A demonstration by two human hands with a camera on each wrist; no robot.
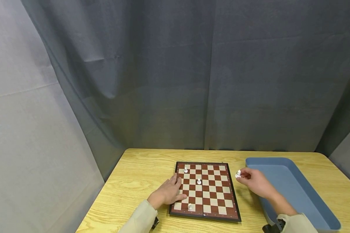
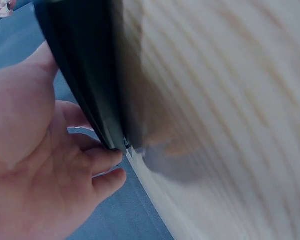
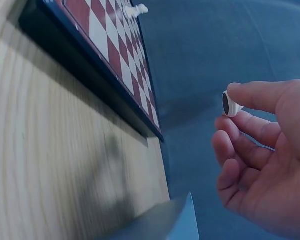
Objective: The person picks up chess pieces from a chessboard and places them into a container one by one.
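Note:
A chessboard (image 1: 218,184) with brown and cream squares and a dark frame lies on the table. Three white chess pieces stand on its left half: one piece (image 1: 185,170) near the far edge, another piece (image 1: 199,181) by the middle seam, a third piece (image 1: 190,206) at the near edge. My left hand (image 1: 167,192) rests on the board's left edge, fingers extended over the frame. To the right of the board, my right hand (image 1: 258,184) pinches a white pawn (image 3: 232,104) between thumb and fingers, its dark round base showing in the right wrist view.
A blue tray (image 1: 285,184) stands on the right of the wooden table (image 1: 140,168), partly beneath my right forearm. Grey curtains (image 1: 169,81) hang behind the table and along its sides.

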